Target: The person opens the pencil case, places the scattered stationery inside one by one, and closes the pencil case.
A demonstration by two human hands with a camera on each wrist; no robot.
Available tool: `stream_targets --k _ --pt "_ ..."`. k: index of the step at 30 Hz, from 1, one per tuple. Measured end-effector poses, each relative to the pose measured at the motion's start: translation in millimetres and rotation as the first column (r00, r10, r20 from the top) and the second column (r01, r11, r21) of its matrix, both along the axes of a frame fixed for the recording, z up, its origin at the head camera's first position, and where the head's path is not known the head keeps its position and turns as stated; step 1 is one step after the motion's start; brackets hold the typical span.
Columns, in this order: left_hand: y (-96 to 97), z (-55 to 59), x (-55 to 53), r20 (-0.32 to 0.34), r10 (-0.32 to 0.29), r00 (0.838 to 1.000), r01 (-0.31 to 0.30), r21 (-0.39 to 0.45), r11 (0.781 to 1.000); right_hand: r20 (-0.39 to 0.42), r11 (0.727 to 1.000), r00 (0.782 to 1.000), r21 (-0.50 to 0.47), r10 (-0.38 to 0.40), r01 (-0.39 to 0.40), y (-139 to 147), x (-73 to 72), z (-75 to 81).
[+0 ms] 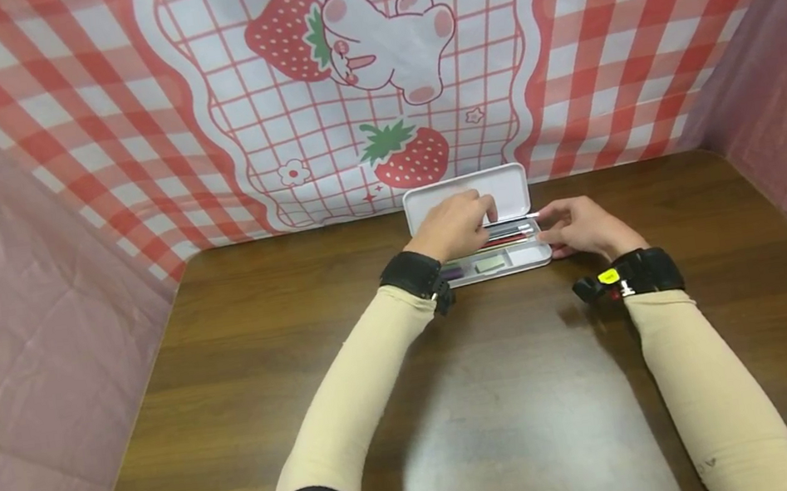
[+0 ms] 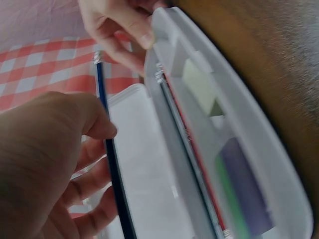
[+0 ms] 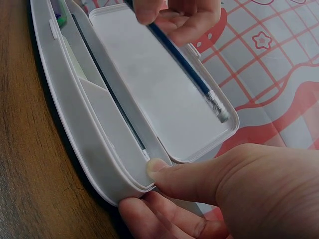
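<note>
A white pencil case [image 1: 544,255] stands with its lid [image 3: 154,84] swung back on the far side of the table. Above it, my left hand [image 1: 454,224] pinches a dark blue pencil [image 2: 115,174] between thumb and fingers; its eraser end [image 3: 223,115] points toward the right. At the case's right end, my right hand [image 1: 583,227] grips the wall, the thumb inside the rim and fingers outside. Inside lie several pencils [image 2: 192,144], one of them red, a pale eraser [image 2: 199,87], and a purple block [image 2: 246,184] beside a green piece [image 2: 230,194].
The case sits on a brown wooden table [image 1: 267,364], close to its back edge. Behind it hangs a red-and-white checked cloth [image 1: 602,65] with strawberry prints. Pink cloth [image 1: 6,333] closes off the left side, and similar cloth [image 1: 781,99] the right.
</note>
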State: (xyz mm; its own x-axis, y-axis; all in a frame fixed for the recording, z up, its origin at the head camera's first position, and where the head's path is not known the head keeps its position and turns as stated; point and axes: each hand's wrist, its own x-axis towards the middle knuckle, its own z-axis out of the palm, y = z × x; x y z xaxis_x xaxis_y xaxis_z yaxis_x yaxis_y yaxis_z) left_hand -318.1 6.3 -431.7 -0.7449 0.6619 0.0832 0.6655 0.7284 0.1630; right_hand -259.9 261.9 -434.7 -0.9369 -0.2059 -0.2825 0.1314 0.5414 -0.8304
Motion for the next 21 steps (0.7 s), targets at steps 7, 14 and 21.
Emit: stream_targets --k 7,14,21 --pt "7.0 -10.3 8.9 -0.106 0.068 0.992 -0.067 0.008 0.998 0.001 1.000 1.000 0.023 0.004 -0.004 1 -1.3 -2.0" --pt "13.1 -29.0 10.1 -0.167 0.116 0.979 -0.107 0.060 0.992 0.000 1.000 1.000 0.026 0.000 0.000 1 -1.3 -2.1" --pt "14.7 -57.5 5.6 -0.263 0.140 0.954 -0.140 0.017 0.990 -0.004 1.000 1.000 0.031 0.004 -0.004 0 -0.9 -2.7"
